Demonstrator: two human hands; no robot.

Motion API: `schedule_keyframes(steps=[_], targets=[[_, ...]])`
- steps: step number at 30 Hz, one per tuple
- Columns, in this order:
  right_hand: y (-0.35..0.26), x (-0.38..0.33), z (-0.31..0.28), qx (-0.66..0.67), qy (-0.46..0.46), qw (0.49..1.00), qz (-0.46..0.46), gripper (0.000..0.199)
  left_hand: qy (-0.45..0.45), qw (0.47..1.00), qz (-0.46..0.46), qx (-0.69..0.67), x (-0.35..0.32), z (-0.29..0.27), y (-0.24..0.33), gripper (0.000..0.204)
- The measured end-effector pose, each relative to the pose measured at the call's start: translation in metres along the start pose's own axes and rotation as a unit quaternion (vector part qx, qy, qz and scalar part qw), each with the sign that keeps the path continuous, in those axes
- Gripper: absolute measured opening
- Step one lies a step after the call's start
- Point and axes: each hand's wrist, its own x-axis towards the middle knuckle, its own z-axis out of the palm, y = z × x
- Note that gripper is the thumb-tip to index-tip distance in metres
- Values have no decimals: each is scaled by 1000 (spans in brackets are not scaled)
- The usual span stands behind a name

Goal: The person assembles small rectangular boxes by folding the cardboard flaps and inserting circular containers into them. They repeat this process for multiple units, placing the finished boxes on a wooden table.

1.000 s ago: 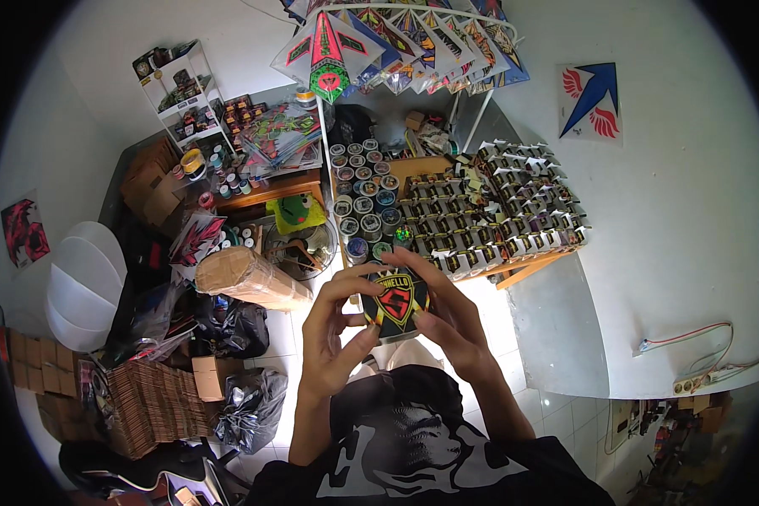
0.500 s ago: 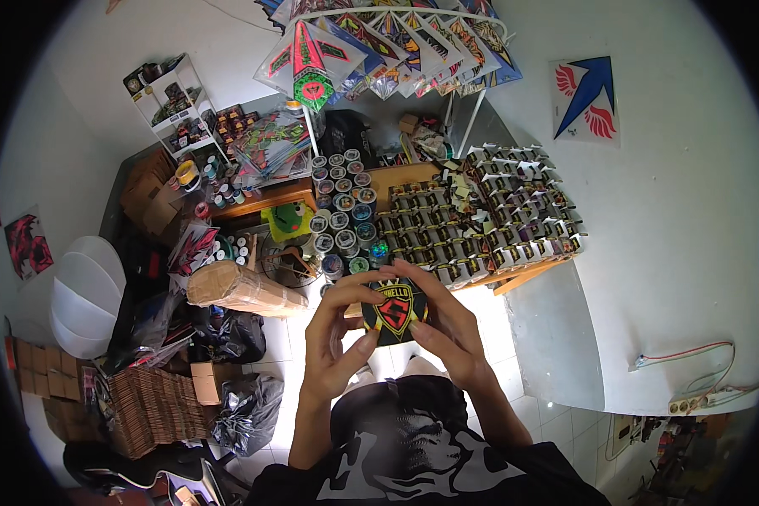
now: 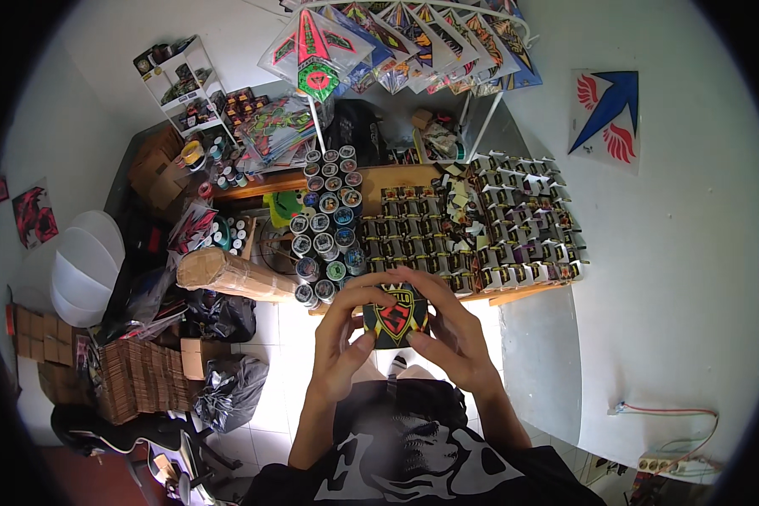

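Note:
A small black box [image 3: 394,320] with a red and yellow shield emblem is held up in front of my body. My left hand [image 3: 342,333] grips its left side, the thumb at the lower corner and the fingers over the top edge. On the opposite side my right hand [image 3: 449,331] holds it the same way, thumb low on the front. The fingertips of both hands meet near the top of the box. Its back is hidden.
Ahead stands a table with rows of small open boxes [image 3: 413,232] and stacked round tubs [image 3: 320,244]. Bagged kites [image 3: 396,42] hang from a white rack above. To the left are a wrapped cardboard roll [image 3: 228,274], flattened cartons [image 3: 143,371] and black bags [image 3: 232,392].
My view has shifted, and the table with its boxes and tubs now appears closer. Both hands keep hold of the small box, which has barely moved in the picture.

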Motion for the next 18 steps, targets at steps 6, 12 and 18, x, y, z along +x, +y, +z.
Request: schedule_keyframes(steps=[6,12,18], targets=[[10,28,-25,-54,-29,998,5,74,26,999,-21,8,20,-4,-15,47],[4,80,-52,-234,-32,971,-34,84,36,996,-59,48,60,-26,-29,46],[4,146,-65,-299,-36,953,-10,72,9,998,-66,20,120,-60,-56,57]])
